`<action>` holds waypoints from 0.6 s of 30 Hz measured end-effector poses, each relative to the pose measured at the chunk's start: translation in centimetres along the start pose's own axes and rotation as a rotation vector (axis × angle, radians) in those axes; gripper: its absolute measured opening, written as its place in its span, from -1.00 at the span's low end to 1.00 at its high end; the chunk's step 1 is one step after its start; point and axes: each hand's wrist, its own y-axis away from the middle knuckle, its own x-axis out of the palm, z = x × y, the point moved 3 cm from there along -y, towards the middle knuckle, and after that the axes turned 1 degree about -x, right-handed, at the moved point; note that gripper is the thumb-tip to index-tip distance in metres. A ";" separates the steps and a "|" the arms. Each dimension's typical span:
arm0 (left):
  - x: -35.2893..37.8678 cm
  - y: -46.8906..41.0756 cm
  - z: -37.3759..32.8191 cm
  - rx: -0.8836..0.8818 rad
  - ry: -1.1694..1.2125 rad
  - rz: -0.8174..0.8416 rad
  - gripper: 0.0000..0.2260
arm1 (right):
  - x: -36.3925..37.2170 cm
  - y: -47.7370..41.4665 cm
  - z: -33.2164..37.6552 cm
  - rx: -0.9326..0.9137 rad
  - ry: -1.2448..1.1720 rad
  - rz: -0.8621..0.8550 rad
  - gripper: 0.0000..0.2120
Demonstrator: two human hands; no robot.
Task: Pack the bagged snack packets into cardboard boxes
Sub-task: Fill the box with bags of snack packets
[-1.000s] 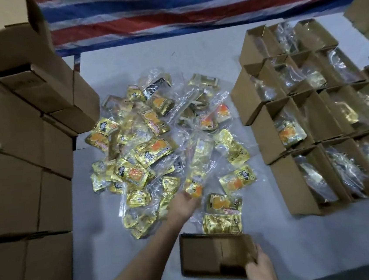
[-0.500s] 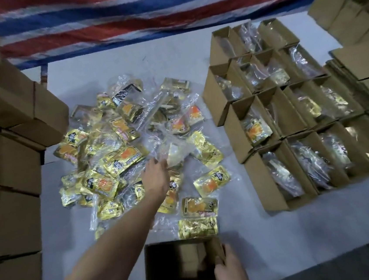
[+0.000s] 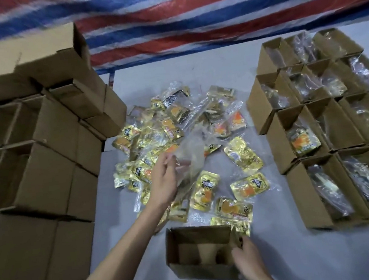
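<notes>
Striped tarp (image 3: 188,14) far beyond both grips: woven plastic, red/blue/white. Pale surface (image 3: 294,260), smooth and matte. Stack (image 3: 46,177) of shut brown cartons left of the left grip; packed or blank, cannot tell. Filled boxes (image 3: 308,199) off right of the right grip: open-topped corrugated card, most showing a crinkly clear bag inside. That part looks done, flaps not closed. Pile (image 3: 242,154) of bagged packets just beyond the left grip: glossy gold foil pouches with orange print in loose clear film, many left to pack. Box (image 3: 193,273) at the right grip, rectangular, only bottom flaps showing inside, so nothing packed in it yet. Bag (image 3: 192,155) raised over the pile: translucent, limp, blurred, contents unclear. Left grip (image 3: 164,183) pinches the bag's near edge. Right grip (image 3: 248,260) curls over the box's right wall, steadying it. Judged roughly midway; this bag likely goes into this box.
</notes>
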 end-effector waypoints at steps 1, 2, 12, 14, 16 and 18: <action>-0.6 0.7 -0.1 -0.037 0.057 -0.009 -0.75 | 0.0 0.0 0.2 -0.010 -0.005 -0.010 -0.81; -1.3 1.6 -0.1 -0.060 0.119 -0.012 -0.74 | 0.1 -0.1 0.4 -0.017 -0.005 -0.017 -0.82; -5.2 8.7 -1.1 -0.086 0.316 0.003 -0.68 | 1.2 -0.9 0.3 -0.021 0.081 -0.044 -0.29; -5.3 9.9 -1.2 -0.073 0.298 0.015 -0.67 | 1.5 -0.8 0.3 -0.014 0.101 -0.042 -0.26; -5.2 11.0 -1.3 -0.061 0.291 0.026 -0.66 | 1.6 -0.8 0.2 -0.009 0.095 -0.025 -0.27; -4.7 12.2 -1.3 -0.073 0.329 0.069 -0.66 | 1.7 -0.8 0.0 0.007 0.049 0.008 -0.26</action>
